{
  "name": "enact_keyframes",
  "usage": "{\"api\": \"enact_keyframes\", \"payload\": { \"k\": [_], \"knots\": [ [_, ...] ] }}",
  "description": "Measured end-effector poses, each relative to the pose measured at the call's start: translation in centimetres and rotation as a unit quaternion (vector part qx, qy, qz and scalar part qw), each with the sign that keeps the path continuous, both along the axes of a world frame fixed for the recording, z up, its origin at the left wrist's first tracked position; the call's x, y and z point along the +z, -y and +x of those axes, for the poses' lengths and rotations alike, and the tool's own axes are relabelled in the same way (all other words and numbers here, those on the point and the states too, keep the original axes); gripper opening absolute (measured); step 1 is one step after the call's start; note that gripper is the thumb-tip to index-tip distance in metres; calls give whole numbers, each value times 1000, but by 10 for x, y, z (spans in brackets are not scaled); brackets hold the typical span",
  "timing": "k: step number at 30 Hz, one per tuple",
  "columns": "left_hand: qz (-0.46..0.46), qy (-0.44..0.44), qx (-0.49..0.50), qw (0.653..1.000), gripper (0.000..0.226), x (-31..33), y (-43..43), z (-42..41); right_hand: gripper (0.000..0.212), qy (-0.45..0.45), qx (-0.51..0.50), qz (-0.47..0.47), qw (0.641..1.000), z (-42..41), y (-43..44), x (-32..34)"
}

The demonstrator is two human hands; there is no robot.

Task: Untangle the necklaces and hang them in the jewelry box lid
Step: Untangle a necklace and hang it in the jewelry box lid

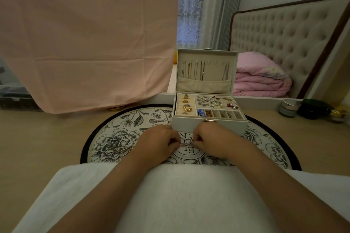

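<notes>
The fingers of both hands are curled inward and close together, knuckles up, and they pinch a short stretch of thin silvery necklace (186, 144) that runs taut across the narrow gap between them. The left hand (159, 142) holds one end and the right hand (212, 141) the other. How much more of the chain is gathered inside the palms cannot be told. Both wrists sit low, and the forearms run back toward the body in a V over a white cloth (180, 195) that covers the lap.

Under the fingers lies a round mat (121, 134) printed with grey flowers, lettering at its middle and a dark rim. Just beyond the knuckles, almost touching them, rises the front wall of the jewelry box (210, 125). Its metal clasp is right above the right hand's knuckles. Its top tray holds rings on the left-hand side and earrings and small charms on the right-hand side.

The lid (206, 58) stands upright behind the tray. Several hung necklaces (195, 71) dangle from its hook row into a fabric pocket (203, 84). One more pair of strands hangs toward the right-hand end, with bare lining between the two groups.

Outward from the left hand, mat and beige surface (37, 138) lie open as far as a hanging pink sheet (85, 34). Outward from the right hand, the surface runs to small jars (287, 108) near the far edge. Beyond them are a folded pink quilt (261, 79) and a tufted headboard (284, 30).
</notes>
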State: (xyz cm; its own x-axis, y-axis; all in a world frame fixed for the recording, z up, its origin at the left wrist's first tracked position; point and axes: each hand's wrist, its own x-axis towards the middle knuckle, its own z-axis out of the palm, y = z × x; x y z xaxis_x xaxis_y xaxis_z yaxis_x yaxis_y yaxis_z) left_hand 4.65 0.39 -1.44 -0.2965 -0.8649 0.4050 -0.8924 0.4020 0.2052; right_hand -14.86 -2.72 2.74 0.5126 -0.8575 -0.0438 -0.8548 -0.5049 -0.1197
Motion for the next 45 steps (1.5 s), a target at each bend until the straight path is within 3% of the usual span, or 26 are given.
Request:
{"api": "enact_keyframes", "payload": {
  "k": [4, 8, 11, 14, 17, 20, 25, 28, 31, 34, 38, 45],
  "knots": [
    [93, -74, -42, 992, 10, 5, -4, 8, 9, 115, 6, 65, 991, -14, 1, 4],
    [194, -186, -66, 961, 13, 14, -7, 16, 6, 54, 5, 124, 991, -26, 3, 15],
    [159, -218, 1, 963, 19, 17, -5, 28, 9, 14, -11, 125, 992, -29, 2, 20],
    [132, -167, 34, 977, 24, 23, -3, 40, 20, 11, -7, 89, 996, -19, -2, 23],
    [155, -80, 27, 984, 12, 25, -7, 46, 18, 109, 33, 44, 993, 2, -9, 17],
    [170, -30, 20, 985, 11, 21, -11, 52, 17, 147, 84, 75, 983, 20, -13, 5],
    [200, -30, 38, 979, 16, 24, -17, 70, 18, 107, 75, 79, 988, 22, -4, -1],
    [206, -72, 50, 975, 15, 26, -19, 75, 23, 96, 55, 44, 993, 24, -5, -1],
    [230, -94, 56, 967, 26, 28, -19, 74, 30, 127, 75, 24, 989, 32, -12, -2],
    [257, -91, 78, 959, 39, 32, -21, 82, 32, 100, 96, 31, 990, 41, -15, -6],
    [256, -70, 78, 961, 14, 31, -27, 90, 6, 155, 65, 33, 985, 38, -8, -10],
    [214, -67, 112, 968, 7, 26, -27, 93, 5, 224, -11, 82, 971, 25, 0, -14]
  ]
}}
